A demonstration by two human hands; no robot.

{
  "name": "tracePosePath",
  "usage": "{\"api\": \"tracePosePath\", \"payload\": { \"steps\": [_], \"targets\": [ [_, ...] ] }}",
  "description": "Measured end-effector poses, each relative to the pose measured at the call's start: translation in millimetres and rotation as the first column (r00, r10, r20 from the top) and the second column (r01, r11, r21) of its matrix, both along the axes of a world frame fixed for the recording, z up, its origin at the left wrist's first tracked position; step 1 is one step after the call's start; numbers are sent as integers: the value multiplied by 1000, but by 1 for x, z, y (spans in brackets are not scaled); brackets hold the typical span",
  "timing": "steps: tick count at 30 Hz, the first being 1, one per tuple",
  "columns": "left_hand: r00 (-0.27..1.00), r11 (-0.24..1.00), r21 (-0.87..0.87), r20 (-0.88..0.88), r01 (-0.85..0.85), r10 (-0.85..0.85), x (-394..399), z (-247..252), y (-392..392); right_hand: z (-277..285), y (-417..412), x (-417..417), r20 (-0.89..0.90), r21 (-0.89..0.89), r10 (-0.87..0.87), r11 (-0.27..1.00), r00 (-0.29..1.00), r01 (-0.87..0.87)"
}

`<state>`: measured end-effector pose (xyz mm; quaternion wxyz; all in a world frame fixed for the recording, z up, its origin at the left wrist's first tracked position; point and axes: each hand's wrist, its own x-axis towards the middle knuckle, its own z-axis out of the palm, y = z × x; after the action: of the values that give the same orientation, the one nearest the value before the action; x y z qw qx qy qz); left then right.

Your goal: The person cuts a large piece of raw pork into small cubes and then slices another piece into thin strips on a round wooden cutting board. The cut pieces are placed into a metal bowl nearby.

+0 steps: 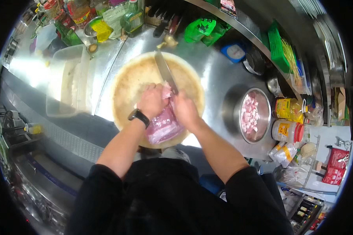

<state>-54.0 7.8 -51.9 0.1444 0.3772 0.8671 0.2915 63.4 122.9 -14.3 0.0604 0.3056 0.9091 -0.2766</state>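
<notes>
A large slab of raw meat (164, 124) lies on a round cutting board (129, 79) in front of me. My left hand (153, 100), with a black watch (138, 117) at the wrist, presses on the upper left part of the meat, its fingers bent. My right hand (186, 107) is closed around the handle of a kitchen knife (164, 69); the handle is mostly hidden in the hand. The blade points away from me across the board, beside a raised end of the meat. To the right, a steel bowl (261, 129) holds small chunks of raw meat (249, 114).
On the left of the steel counter (217, 73) stands a translucent plastic tub (54, 97). Bottles, bags and a small bowl crowd the back left. Ginger-like pieces (169, 42), green bags (204, 30) and a blue scale (234, 53) lie behind the board. Jars line the right edge.
</notes>
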Motion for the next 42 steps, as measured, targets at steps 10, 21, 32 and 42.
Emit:
{"api": "tracePosePath", "payload": {
  "steps": [10, 21, 32, 42],
  "targets": [
    [998, 998, -1, -7, -59, 59, 1, 0, -5, -1, -1, 23, 4, -2, 45, 999, 999, -45],
    [950, 975, 106, -224, -197, 217, 13, 4, -20, 13, 42, 10, -125, -139, -148, 982, 981, 131],
    [887, 915, 261, -427, 308, -177, 85, 21, -36, 59, 2, 117, -177, -86, -225, 973, 958, 213],
    [888, 925, 222, -416, 309, -196, 88, 15, -39, 82, -8, 151, 98, -176, -99, 978, 990, 115]
  ]
}}
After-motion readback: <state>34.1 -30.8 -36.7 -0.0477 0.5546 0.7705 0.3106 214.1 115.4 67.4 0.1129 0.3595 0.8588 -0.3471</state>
